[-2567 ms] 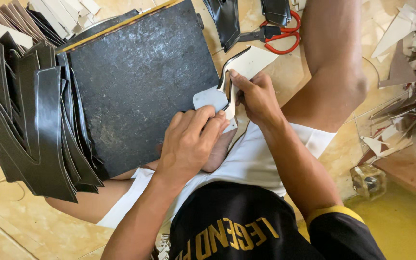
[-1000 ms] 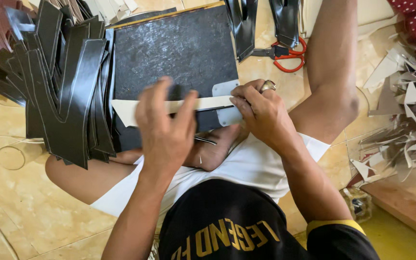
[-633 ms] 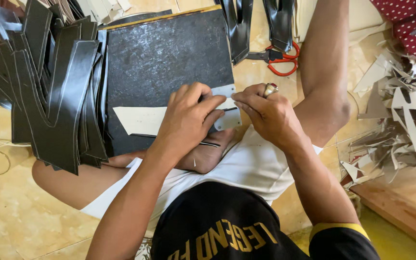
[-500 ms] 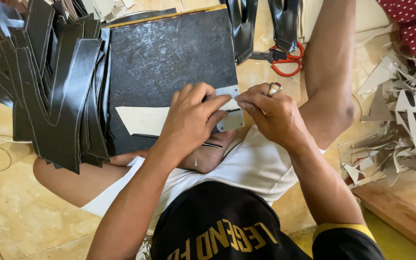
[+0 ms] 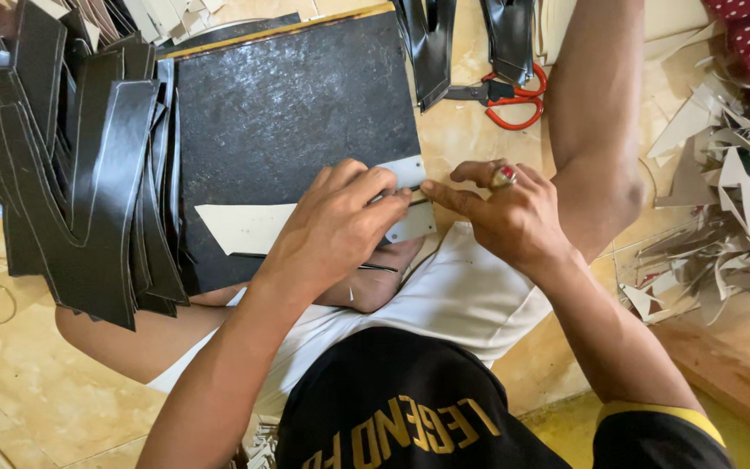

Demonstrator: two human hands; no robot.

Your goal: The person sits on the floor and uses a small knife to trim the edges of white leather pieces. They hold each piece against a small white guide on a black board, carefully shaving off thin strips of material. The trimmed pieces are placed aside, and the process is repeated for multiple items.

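Observation:
A pale cardboard template [image 5: 240,227] lies across the near edge of a dark cutting board [image 5: 297,113], over a black leather piece. My left hand [image 5: 332,230] presses flat on the template's right part, fingers curled over its edge. My right hand [image 5: 505,213], with a red-stoned ring, touches the template's right end at the board's corner with its fingertips. Whether it holds a small tool I cannot tell.
A stack of cut black leather pieces [image 5: 80,174] stands fanned out at the left of the board. Red-handled scissors [image 5: 509,95] lie behind the board. Pale scraps [image 5: 731,200] are heaped at the right. My bare legs frame the board on a tiled floor.
My left hand came down from above the board onto the template and now presses it. The template lies flat and my right hand has stayed at its right end.

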